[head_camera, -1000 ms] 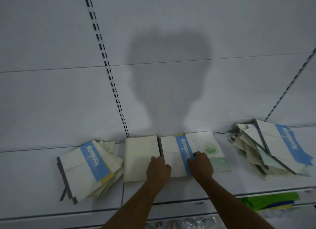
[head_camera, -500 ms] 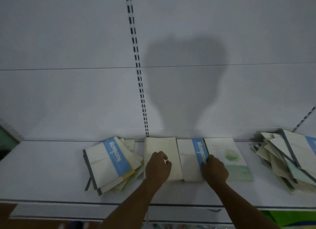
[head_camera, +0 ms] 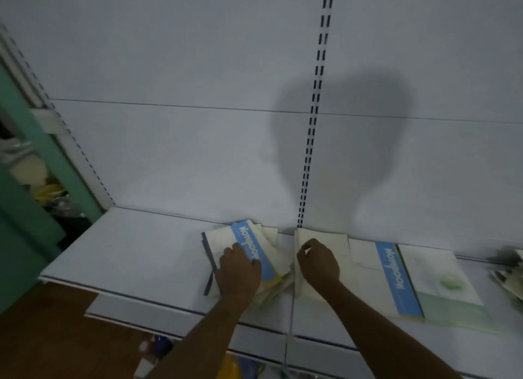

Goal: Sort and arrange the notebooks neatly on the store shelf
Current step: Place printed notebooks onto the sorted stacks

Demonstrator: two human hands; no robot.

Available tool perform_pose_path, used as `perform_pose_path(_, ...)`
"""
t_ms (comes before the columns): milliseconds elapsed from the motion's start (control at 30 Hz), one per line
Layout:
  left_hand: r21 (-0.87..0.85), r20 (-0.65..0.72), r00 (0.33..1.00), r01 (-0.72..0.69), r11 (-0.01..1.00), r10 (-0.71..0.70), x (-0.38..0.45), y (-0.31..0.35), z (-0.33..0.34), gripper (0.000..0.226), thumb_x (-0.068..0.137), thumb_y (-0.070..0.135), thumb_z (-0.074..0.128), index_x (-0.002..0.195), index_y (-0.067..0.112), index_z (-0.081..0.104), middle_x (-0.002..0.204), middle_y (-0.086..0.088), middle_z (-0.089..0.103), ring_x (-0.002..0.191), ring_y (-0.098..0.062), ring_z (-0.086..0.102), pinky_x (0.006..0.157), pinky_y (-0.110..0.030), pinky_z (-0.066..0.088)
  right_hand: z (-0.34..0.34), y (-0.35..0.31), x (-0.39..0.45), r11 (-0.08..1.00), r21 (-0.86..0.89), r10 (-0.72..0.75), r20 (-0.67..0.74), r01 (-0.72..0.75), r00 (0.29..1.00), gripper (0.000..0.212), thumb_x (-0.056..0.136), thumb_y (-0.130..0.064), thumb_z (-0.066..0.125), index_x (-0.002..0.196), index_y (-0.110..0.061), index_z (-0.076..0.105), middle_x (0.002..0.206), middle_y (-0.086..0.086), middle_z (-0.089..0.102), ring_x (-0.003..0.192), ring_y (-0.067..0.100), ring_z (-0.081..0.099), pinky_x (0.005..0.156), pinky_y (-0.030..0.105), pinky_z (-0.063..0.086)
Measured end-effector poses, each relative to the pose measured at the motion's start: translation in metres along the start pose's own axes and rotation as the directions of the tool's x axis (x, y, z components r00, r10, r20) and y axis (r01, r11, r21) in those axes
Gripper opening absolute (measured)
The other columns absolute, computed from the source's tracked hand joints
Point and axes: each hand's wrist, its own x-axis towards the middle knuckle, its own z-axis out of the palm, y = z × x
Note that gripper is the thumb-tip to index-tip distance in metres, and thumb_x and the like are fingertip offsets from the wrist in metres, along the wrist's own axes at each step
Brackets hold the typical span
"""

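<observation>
A flat white shelf point(head_camera: 135, 245) of smooth painted metal runs under a plain white back panel point(head_camera: 184, 67) that has a slotted upright strip point(head_camera: 317, 95) down it. On the shelf lie thin, rectangular paper-covered notebooks. At the left is a loose, fanned pile point(head_camera: 271, 262), its count unclear, topped by a cream notebook with a blue band and a dark spine. The left hand point(head_camera: 239, 271) lies flat on that top cover, fingers spread and pressing down, gripping nothing that can be seen. Just right of the pile sits a plain cream notebook point(head_camera: 336, 254); the right hand point(head_camera: 319, 262) rests on its left part with fingers curled, thumb and forefinger pinched near the edge. Next come two more lying side by side: a blue-banded notebook point(head_camera: 387, 276) and a pale green one point(head_camera: 441, 282). A blurred heap point(head_camera: 509, 271) shows at the far right edge.
</observation>
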Motion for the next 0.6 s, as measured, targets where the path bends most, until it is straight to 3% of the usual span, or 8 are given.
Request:
perform_pose_path(100, 0.07, 0.001, 0.992, 0.128, 0.989, -0.128, 0.007, -0.029, -0.019, 0.057, 0.084, 0.051, 0.059, 0.122, 0.013, 0.041, 0.119, -0.006, 0.051, 0.112, -0.023, 0.051, 0.085, -0.039, 0.048, 0.029, -0.035, -0.006, 0.997, 0.004, -0.072, 0.134, 0.072, 0.988, 0.03, 0.091, -0.039, 0.052, 0.114, -0.021, 0.058, 0.113, 0.002, 0.063, 0.109, 0.02, 0.057, 0.088, 0.029, 0.046)
perform_pose_path(200, 0.039, 0.095, 0.972, 0.214, 0.976, -0.217, 0.009, -0.057, -0.03, 0.066, 0.079, 0.053, 0.066, 0.123, 0.011, 0.039, 0.122, -0.008, 0.05, 0.115, -0.025, 0.051, 0.088, -0.039, 0.047, 0.048, -0.055, -0.015, 0.991, -0.08, -0.089, 0.206, 0.107, 0.974, 0.045, 0.091, -0.044, 0.049, 0.124, -0.015, 0.056, 0.121, 0.007, 0.056, 0.113, 0.022, 0.054, 0.094, 0.032, 0.046)
perform_pose_path(333, -0.12, 0.203, 0.955, 0.244, 0.962, -0.217, 0.011, -0.086, -0.033, 0.055, 0.079, 0.048, 0.069, 0.112, 0.007, 0.051, 0.116, -0.011, 0.061, 0.105, -0.027, 0.061, 0.08, -0.034, 0.052, 0.062, -0.07, -0.027, 0.98, -0.185, -0.041, 0.173, 0.073, 0.984, 0.052, 0.086, -0.052, 0.05, 0.118, -0.012, 0.056, 0.115, 0.009, 0.05, 0.11, 0.027, 0.053, 0.091, 0.039, 0.049)
perform_pose_path(500, -0.189, 0.153, 0.968, 0.227, 0.955, -0.2, 0.009, -0.091, -0.04, 0.04, 0.084, 0.035, 0.068, 0.108, 0.007, 0.054, 0.113, -0.012, 0.063, 0.102, -0.028, 0.062, 0.076, -0.031, 0.049, 0.069, -0.083, -0.035, 0.955, -0.269, -0.077, 0.17, 0.121, 0.982, 0.055, 0.086, -0.053, 0.053, 0.123, -0.013, 0.051, 0.12, 0.008, 0.049, 0.116, 0.025, 0.048, 0.09, 0.036, 0.044)
perform_pose_path(600, -0.287, 0.108, 0.982, 0.179, 0.941, -0.154, 0.008, -0.089, -0.043, 0.031, 0.085, 0.028, 0.068, 0.104, 0.005, 0.057, 0.107, -0.012, 0.065, 0.099, -0.027, 0.062, 0.072, -0.027, 0.045, 0.069, -0.085, -0.037, 0.971, -0.22, -0.066, 0.142, 0.097, 0.988, 0.051, 0.088, -0.049, 0.051, 0.125, -0.014, 0.051, 0.12, 0.007, 0.05, 0.115, 0.024, 0.048, 0.09, 0.036, 0.044)
